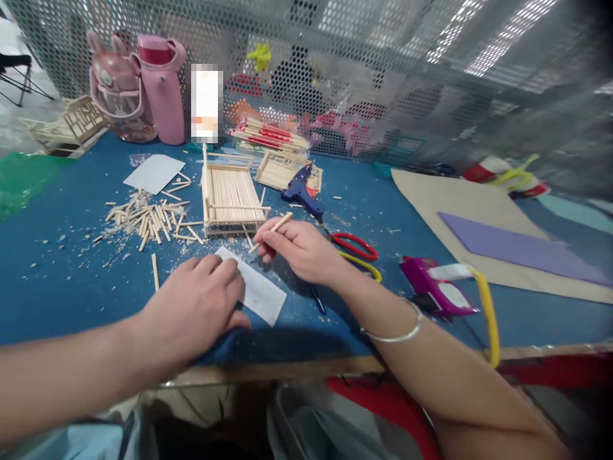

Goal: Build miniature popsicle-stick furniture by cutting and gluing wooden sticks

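Stick (pixel 283 222) in right hand (pixel 301 250); left hand (pixel 198 303) on paper (pixel 262 292).

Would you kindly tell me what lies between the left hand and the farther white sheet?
The head view shows a loose pile of short wooden sticks between the left hand and the farther sheet.

No text, label, brand, number or sign can be read on anything in view.
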